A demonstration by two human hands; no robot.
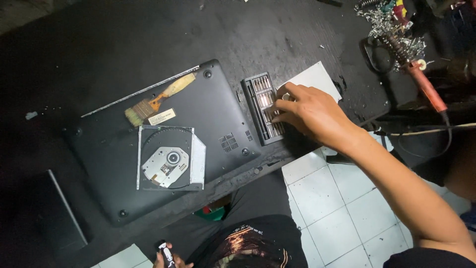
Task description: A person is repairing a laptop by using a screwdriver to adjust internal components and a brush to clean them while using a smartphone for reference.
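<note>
Right hand [310, 111]: fingers spread, fingertips on the bit case, grasping nothing.
Bit case [262, 106]: open black tray, rows of metal bits, near workbench [99, 44] front edge.
Left hand [168, 258]: grasping small black driver handle [165, 253].
Laptop [208, 109]: underside up; pale rectangular label [161, 116], brush [156, 101], optical drive [171, 159] on it.

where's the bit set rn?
Head view, right of centre: the bit set lies on the dark bench beside the laptop's right edge, under the right hand's fingertips.

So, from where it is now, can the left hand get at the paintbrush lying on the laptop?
Probably not without moving: the left hand sits low by the lap, gripping a small dark tool, far from the paintbrush. Nothing blocks the path over the laptop, though.
</note>
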